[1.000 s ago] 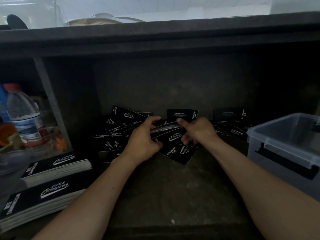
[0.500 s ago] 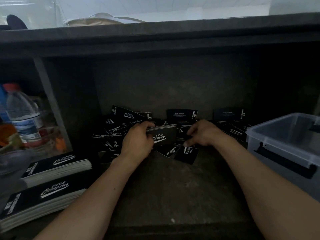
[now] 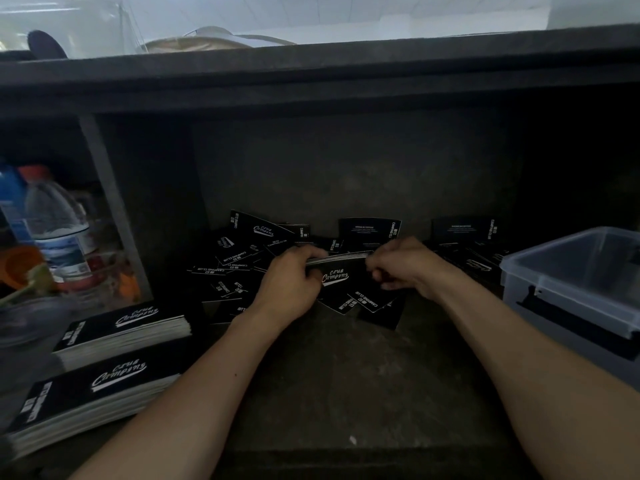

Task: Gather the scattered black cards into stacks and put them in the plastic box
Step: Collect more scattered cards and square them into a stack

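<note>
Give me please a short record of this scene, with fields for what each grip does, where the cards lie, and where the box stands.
left grip: holds the left end of the held stack, logo face toward the camera
right grip: fingers curled at the held stack's right end
loose cards: scattered on the shelf, behind and under both hands
finished stacks: two, lying flat at front left
plastic box: right of the hands, top looks open, contents unclear
water bottle: in the left compartment
</note>
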The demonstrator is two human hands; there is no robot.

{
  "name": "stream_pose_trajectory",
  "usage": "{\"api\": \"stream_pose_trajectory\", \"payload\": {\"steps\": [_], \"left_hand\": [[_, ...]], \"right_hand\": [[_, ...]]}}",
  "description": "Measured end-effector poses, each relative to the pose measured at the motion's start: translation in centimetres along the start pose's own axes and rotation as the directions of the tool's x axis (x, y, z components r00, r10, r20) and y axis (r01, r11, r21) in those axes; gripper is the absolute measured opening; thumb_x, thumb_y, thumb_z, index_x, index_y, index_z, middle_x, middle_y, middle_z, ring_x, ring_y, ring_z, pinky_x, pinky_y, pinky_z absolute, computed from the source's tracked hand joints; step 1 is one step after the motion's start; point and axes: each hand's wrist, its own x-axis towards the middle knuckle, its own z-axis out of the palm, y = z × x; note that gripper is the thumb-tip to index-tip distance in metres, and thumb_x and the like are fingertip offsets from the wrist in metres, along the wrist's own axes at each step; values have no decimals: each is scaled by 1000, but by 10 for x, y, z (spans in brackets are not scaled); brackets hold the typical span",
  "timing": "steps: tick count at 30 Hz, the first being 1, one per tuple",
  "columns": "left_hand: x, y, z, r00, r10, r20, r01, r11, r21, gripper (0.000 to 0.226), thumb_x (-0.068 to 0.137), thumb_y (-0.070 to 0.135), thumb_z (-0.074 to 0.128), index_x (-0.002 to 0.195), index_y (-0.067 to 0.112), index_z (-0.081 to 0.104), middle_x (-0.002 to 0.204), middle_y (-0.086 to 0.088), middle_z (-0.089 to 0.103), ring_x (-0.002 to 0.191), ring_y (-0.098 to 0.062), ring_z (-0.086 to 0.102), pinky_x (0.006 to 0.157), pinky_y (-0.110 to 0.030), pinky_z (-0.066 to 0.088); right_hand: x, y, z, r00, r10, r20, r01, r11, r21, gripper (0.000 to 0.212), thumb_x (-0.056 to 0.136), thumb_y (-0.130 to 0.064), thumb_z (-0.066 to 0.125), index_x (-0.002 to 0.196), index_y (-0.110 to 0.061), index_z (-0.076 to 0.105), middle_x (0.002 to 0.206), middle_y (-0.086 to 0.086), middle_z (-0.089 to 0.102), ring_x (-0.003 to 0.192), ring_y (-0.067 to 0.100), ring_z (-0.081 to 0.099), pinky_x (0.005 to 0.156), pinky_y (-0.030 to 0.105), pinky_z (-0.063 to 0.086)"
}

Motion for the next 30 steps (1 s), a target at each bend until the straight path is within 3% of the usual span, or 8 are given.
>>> {"api": "stream_pose_trajectory", "payload": {"steps": [2,4,8,13,21,23,26,30], "left_hand": [[0,0,0,1000,6,6,-6,1000,-2,40,90,2,55,124,20,66,128,-3,64,115,-16,61,101,-31,49],[0,0,0,1000,11,4,-11,1000,3,41,90,1,54,126,20,65,129,-5,63,117,-18,60,102,-31,48],[-1,1,-1,1000,19,13,-19,1000,24,42,92,2,54,129,20,63,130,-4,61,117,-17,59,100,-27,46],[0,-1,-1,1000,2,24,-2,1000,31,44,92,4,53,130,24,60,131,-2,61,117,-17,59,101,-35,49],[-2,3,-1,998,-36,54,36,999,2,39,90,35,64,128,30,59,122,5,64,105,-15,62,93,-37,52],[-2,4,-2,997,-37,67,37,999,5,42,87,37,67,128,31,58,120,6,64,98,-15,64,88,-35,53],[-2,2,-2,998,-24,66,24,1000,6,42,87,26,68,128,30,58,117,3,66,90,-14,62,86,-32,53],[-1,-2,-1,999,22,40,-21,1000,-7,49,87,-3,59,129,23,61,125,1,65,115,-13,61,100,-24,47]], "right_hand": [[8,5,-3,982,-108,-154,81,982,-172,8,83,-17,70,78,-17,65,70,1,63,65,13,59,57,20,48],[11,5,-12,965,-187,-184,107,920,-376,14,81,-24,73,94,-21,70,92,0,67,90,16,63,80,23,49],[-2,1,-22,984,21,174,99,757,-646,50,76,-18,74,125,-24,64,126,0,59,112,16,55,97,27,47],[-14,-9,-33,943,93,320,184,653,-734,69,72,-19,79,136,-32,54,139,-2,50,121,16,49,96,26,44],[-7,-2,-38,929,51,367,231,694,-681,48,70,-23,85,114,-34,68,106,-13,65,110,10,58,99,27,44],[-6,-2,-37,932,43,361,242,666,-705,47,72,-26,84,115,-35,68,111,-13,63,113,11,56,100,27,42],[-7,-3,-37,937,22,350,252,653,-714,47,72,-28,84,115,-37,68,117,-11,59,115,12,54,100,27,42],[-4,-1,-36,924,-8,382,287,675,-680,47,71,-26,85,113,-36,69,103,-16,61,108,9,56,97,28,45]]}}
